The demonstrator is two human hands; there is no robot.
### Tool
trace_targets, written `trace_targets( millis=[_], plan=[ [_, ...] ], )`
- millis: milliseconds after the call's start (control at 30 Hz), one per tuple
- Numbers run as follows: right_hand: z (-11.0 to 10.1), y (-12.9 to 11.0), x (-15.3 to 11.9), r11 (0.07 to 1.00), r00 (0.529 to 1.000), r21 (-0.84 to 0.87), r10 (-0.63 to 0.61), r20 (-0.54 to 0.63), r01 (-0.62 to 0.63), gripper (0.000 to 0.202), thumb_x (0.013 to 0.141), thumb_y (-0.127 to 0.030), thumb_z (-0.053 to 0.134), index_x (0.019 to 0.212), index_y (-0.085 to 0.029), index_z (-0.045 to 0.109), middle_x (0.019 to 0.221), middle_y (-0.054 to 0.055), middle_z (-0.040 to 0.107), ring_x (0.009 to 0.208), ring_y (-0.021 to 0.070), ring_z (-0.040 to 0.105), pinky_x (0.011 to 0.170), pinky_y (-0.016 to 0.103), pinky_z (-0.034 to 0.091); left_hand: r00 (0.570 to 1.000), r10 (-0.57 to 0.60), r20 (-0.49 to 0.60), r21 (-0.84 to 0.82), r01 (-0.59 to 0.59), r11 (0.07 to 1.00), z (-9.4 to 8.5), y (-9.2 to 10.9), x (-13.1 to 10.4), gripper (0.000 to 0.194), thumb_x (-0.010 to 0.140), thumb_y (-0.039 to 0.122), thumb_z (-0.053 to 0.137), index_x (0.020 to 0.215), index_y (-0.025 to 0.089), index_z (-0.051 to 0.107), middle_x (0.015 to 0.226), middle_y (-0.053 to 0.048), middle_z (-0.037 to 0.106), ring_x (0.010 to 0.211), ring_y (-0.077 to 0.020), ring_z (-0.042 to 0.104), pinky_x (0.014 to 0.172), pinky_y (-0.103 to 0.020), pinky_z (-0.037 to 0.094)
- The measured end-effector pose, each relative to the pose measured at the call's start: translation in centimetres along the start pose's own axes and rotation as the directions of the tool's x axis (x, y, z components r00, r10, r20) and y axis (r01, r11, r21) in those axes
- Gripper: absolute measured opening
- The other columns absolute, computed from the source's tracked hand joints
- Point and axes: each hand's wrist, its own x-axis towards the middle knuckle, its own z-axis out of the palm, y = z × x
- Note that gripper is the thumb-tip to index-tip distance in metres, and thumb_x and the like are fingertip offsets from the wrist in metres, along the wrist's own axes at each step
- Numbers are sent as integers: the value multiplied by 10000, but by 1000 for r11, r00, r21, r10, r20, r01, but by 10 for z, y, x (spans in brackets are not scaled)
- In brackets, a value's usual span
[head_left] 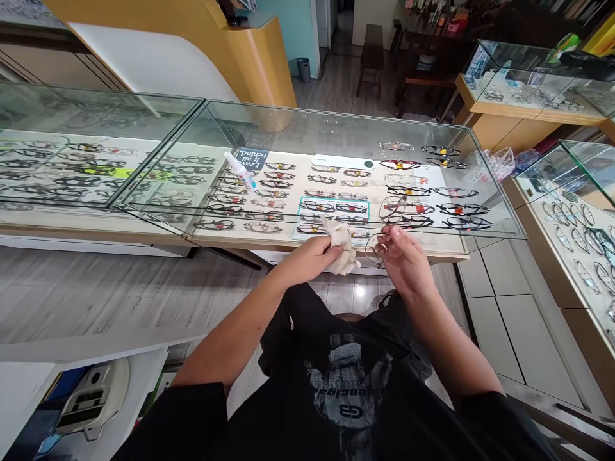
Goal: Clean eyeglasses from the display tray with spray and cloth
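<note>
A crumpled pale cloth (343,250) is gripped in my left hand (314,255), just in front of the glass display case. My right hand (406,259) pinches a pair of thin-rimmed eyeglasses (373,250) near the middle of the frame. One round lens hangs toward the cloth and the other rises above my fingers against the case. Cloth and eyeglasses are a small gap apart. On the glass top lies a white spray bottle (240,169) with a blue-marked label, beyond my left hand.
Rows of eyeglass frames (317,207) fill the glass display case (336,115) ahead. Another case (576,256) stands at the right, and a further one (528,96) behind it. A white shelf unit (29,397) is at lower left. Behind are a wooden bench (372,54) and a bin (303,69).
</note>
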Motion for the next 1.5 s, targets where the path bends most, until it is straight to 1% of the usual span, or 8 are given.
trace_targets(
  millis=[133,333,533,800,967,1067,1333,1500],
  plan=[
    [2,1,-1,999,999,-19,33,10,-33,243,767,-419,922,833,-252,759,931,11,706,795,153,588,756,309,493,992,-6,128,227,-23,974,-1,26,-10,330,692,407,934,903,220,764,802,-40,743,757,-238,664,660,-277,472],
    [4,7,-1,997,993,-25,80,91,-78,244,756,-424,933,824,-242,784,897,14,724,780,158,589,764,314,494,945,25,326,111,-65,992,11,42,-10,327,773,395,888,1018,193,811,967,-76,778,886,-238,703,781,-280,529],
    [4,6,-2,988,978,-64,148,148,-139,319,774,-509,919,842,-221,799,771,7,680,691,162,562,670,307,469,927,-154,343,-246,247,937,16,20,1,353,722,388,754,956,146,862,988,-137,813,867,-268,726,742,-322,526],
    [5,1,-4,976,970,9,214,117,-216,349,686,-470,977,827,-211,791,734,0,696,635,155,576,599,287,455,845,-137,516,-397,378,836,17,-10,9,397,583,151,761,963,103,864,959,-148,827,829,-250,762,706,-278,538],
    [4,5,-3,976,972,13,213,98,-216,348,692,-463,983,806,-203,780,681,-9,668,590,134,549,565,267,449,842,-69,535,-470,365,804,18,-23,6,553,679,269,976,1193,140,819,1073,-126,821,872,-212,770,759,-259,557],
    [4,12,-3,990,987,21,140,73,-142,311,724,-437,975,794,-218,765,725,-14,688,607,123,554,591,255,467,867,-39,497,-490,317,812,27,-25,4,601,684,332,1010,1222,161,805,1115,-121,806,937,-201,758,831,-263,557],
    [5,27,-2,999,999,-40,-4,46,6,311,760,-463,953,797,-237,742,897,-8,692,755,132,579,706,259,488,934,-60,353,-418,214,883,50,-14,-1,443,784,443,948,1091,152,815,884,-58,754,802,-147,686,763,-239,516],
    [8,35,-4,991,992,-92,-93,87,101,276,823,-447,917,832,-248,726,852,-23,633,757,134,538,723,261,465,976,-58,209,-503,158,849,66,-12,-8,409,769,495,948,891,143,781,773,-17,691,707,-93,622,694,-199,494]
  ],
)
